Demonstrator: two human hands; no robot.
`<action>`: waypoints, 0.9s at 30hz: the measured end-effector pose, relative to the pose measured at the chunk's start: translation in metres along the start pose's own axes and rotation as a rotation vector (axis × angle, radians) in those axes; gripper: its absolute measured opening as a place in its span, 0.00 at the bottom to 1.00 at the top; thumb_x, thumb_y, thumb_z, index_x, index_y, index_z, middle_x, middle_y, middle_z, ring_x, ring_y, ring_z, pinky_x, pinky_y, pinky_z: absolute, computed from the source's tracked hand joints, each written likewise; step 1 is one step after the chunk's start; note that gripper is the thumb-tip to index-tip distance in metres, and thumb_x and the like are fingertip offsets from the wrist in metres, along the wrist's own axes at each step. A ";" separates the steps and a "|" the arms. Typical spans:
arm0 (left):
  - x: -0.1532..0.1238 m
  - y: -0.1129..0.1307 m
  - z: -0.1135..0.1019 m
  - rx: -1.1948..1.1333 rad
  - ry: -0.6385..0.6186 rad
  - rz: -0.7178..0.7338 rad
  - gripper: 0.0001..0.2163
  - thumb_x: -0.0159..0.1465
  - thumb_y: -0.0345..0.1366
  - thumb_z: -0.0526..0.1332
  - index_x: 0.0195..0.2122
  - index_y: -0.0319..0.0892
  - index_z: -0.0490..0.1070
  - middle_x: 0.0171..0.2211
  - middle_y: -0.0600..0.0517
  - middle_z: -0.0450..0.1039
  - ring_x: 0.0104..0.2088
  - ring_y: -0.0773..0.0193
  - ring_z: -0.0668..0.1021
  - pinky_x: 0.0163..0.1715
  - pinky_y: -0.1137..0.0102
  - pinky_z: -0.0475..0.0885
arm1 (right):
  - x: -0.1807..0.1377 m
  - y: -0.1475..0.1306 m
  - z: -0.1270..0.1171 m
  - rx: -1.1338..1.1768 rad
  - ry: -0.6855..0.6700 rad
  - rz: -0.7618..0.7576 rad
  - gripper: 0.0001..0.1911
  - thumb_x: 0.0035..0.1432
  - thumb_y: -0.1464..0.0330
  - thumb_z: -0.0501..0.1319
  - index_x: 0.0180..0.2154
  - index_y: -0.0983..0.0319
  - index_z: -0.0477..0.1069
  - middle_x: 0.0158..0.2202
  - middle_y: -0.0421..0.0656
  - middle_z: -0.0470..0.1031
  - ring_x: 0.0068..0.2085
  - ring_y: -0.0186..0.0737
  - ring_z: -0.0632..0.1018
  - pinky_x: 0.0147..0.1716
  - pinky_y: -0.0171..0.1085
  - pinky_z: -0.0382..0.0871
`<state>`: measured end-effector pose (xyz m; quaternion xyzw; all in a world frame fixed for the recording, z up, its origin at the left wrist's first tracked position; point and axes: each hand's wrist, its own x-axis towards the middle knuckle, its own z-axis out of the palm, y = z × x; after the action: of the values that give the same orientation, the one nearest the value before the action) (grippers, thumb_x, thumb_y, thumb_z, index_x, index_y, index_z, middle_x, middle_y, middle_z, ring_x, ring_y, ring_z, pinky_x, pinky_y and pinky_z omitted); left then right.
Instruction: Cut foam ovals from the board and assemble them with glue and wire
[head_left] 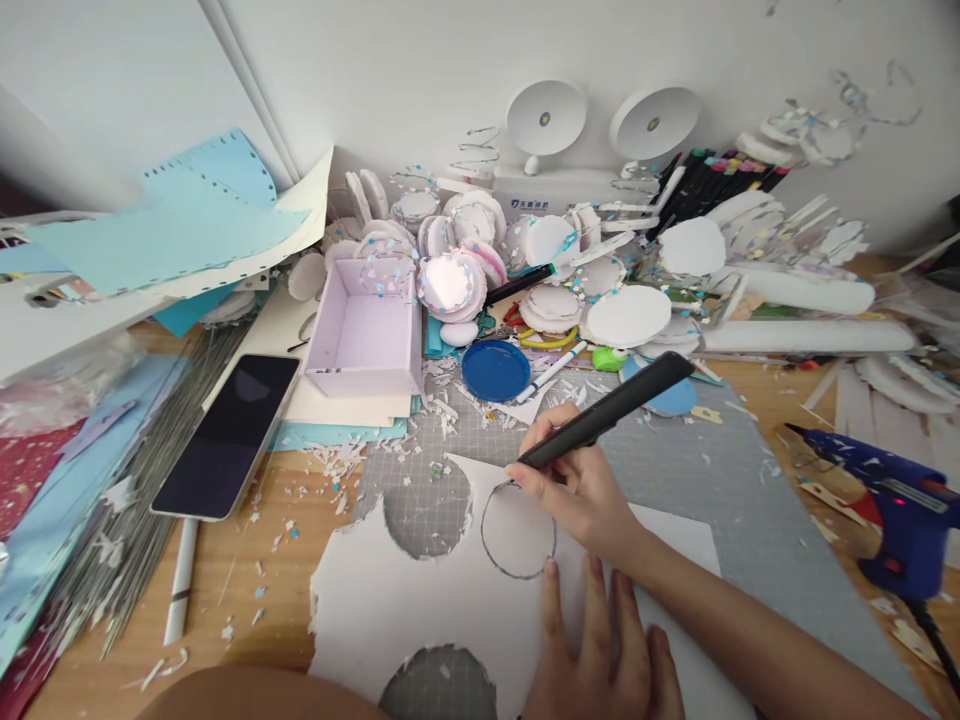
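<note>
My right hand (581, 490) grips a black pen-shaped tool (607, 410), whose tip touches the upper left of a drawn circle (517, 530) on a white foam sheet (375, 610). My left hand (604, 655) lies flat, fingers stretched out, on the sheet just below that circle. The sheet has round holes cut out of it, one left of the circle (427, 515) and one at the bottom edge (439, 685). It rests on a grey cutting mat (720, 480).
A phone (229, 435) lies at left beside a pale pink box (367, 335). A blue lid (495, 370) and piles of white foam discs (626, 315) fill the back. A blue glue gun (892, 510) sits at right. Paper stacks (157, 225) overhang the left.
</note>
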<state>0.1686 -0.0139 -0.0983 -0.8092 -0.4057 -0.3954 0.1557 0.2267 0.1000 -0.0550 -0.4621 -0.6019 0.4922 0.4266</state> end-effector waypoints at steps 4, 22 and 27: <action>0.001 0.000 -0.001 -0.009 0.005 -0.004 0.05 0.58 0.26 0.57 0.32 0.43 0.70 0.31 0.48 0.82 0.36 0.52 0.82 0.60 0.39 0.53 | 0.000 -0.001 0.002 -0.031 0.067 0.015 0.12 0.56 0.67 0.63 0.32 0.57 0.57 0.26 0.33 0.59 0.26 0.32 0.62 0.25 0.35 0.56; -0.003 -0.003 -0.002 0.005 -0.039 0.075 0.06 0.56 0.27 0.59 0.34 0.42 0.69 0.33 0.46 0.82 0.39 0.47 0.82 0.59 0.36 0.52 | -0.001 0.002 -0.002 0.197 0.221 0.014 0.13 0.57 0.67 0.63 0.33 0.57 0.56 0.27 0.33 0.57 0.27 0.32 0.61 0.27 0.35 0.57; -0.002 -0.001 -0.001 0.020 -0.028 0.052 0.06 0.55 0.26 0.59 0.33 0.43 0.69 0.32 0.48 0.82 0.39 0.49 0.82 0.60 0.37 0.53 | -0.002 0.001 -0.002 0.028 0.196 -0.020 0.14 0.56 0.67 0.63 0.31 0.57 0.56 0.25 0.33 0.57 0.25 0.31 0.60 0.24 0.34 0.56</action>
<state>0.1661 -0.0150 -0.0993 -0.8233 -0.3909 -0.3756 0.1683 0.2293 0.0983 -0.0562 -0.4961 -0.5549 0.4485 0.4947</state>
